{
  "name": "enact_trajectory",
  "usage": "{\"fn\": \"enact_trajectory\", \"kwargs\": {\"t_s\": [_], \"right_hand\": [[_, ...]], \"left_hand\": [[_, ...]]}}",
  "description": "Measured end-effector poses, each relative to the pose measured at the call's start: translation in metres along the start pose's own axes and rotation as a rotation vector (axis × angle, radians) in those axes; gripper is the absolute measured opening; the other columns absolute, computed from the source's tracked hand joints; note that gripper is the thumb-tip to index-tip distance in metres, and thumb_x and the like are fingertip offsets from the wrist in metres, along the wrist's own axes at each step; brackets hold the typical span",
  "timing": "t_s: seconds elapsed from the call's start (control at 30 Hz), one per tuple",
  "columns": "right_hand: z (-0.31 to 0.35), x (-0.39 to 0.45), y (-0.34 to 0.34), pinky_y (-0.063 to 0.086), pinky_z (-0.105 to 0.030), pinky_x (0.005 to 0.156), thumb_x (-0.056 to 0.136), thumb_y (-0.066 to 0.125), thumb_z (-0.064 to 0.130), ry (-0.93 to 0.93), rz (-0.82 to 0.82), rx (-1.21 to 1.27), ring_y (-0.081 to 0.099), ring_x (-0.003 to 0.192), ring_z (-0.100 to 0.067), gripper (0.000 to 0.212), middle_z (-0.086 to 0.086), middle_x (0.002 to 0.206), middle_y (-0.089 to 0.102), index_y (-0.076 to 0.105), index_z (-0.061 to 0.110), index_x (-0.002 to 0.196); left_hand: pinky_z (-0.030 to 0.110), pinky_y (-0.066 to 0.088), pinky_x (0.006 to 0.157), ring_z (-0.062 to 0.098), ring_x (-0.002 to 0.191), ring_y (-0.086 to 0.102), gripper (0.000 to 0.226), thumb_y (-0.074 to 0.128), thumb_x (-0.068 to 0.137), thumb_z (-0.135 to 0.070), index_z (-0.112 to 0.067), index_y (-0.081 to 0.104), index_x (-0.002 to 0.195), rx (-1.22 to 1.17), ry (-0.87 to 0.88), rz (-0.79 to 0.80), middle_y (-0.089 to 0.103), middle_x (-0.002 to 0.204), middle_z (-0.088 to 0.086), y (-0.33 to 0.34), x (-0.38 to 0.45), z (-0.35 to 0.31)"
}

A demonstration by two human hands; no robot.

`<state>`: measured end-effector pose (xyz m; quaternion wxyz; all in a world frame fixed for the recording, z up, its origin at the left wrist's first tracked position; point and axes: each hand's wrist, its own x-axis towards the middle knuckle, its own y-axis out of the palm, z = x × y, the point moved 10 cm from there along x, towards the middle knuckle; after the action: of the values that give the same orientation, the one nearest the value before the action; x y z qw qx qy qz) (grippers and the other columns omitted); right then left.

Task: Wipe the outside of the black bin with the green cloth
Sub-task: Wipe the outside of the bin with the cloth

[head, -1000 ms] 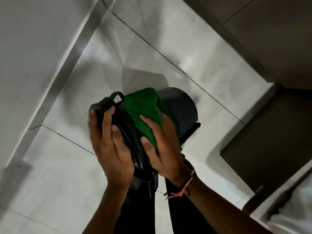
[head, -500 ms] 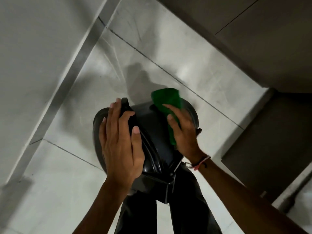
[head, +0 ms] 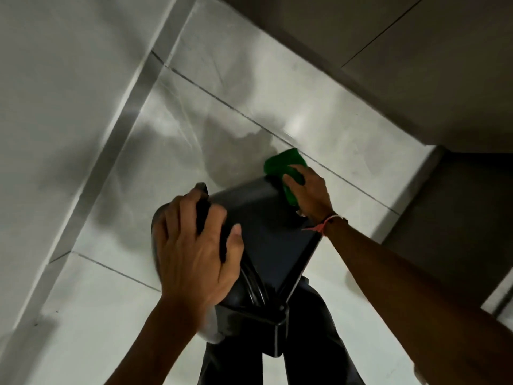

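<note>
Item: one black plastic bin, smooth-sided, held tilted above a pale tiled floor, at the centre of the head view. Its far end points toward 1 o'clock; its near end sits in front of the person's dark trousers.

Item: one green cloth, soft and bunched, at 1 o'clock of the bin, pressed against the bin's far right edge.

Item: one left hand, at 9 o'clock of the bin. Fingers spread and curled over the bin's left rim and a dark handle part; it clasps the bin and steadies it.

Item: one right hand, at 1 o'clock of the bin. Fingers closed over the green cloth, pinning it to the bin wall. A pink thread band circles this wrist.

Step in hand, as judged: wiping the outer wall near the far end, mid-stroke. The broad upper face toward the viewer shows no cloth on it now; whether it is done cannot be told.

Next move, as judged: draw the cloth along the right side or across the upper face, with the left hand bracing firmly or turning the bin to bring unwiped sides round.

Count: bins, one; cloths, one; hands, two; wrist bands, one. Dark wall panels stand at 1 to 3 o'clock.
</note>
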<state>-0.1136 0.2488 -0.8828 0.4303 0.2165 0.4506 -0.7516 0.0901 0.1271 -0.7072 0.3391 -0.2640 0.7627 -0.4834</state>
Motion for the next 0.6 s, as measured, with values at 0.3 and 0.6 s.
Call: {"fn": "enact_trajectory", "kwargs": {"t_s": [0.3,0.6], "right_hand": [[-0.047,0.0,-0.082,0.057,-0.041,0.088,0.107,0.054,0.009,0.162,-0.458,0.568,0.064,0.096,-0.029,0.022,-0.016,0.102,0.067,0.063,-0.006,0.119],[0.086,-0.024,-0.076,0.067,-0.038,0.077,0.097,0.046,0.022,0.144,0.028,1.587,0.082,0.079,-0.026,0.042,-0.011,0.094,0.083,0.086,0.014,0.089]], "left_hand": [[0.031,0.039,0.066,0.028,0.086,0.053,0.058,0.04,0.095,-0.05,-0.01,0.064,0.061,-0.095,0.038,0.085,0.061,0.062,0.0,-0.004,0.049,0.004],[0.057,0.041,0.103,0.047,0.126,0.051,0.073,0.029,0.109,-0.055,-0.003,0.073,0.083,0.034,-0.423,0.045,0.062,0.078,0.018,-0.052,0.149,0.039]]}}
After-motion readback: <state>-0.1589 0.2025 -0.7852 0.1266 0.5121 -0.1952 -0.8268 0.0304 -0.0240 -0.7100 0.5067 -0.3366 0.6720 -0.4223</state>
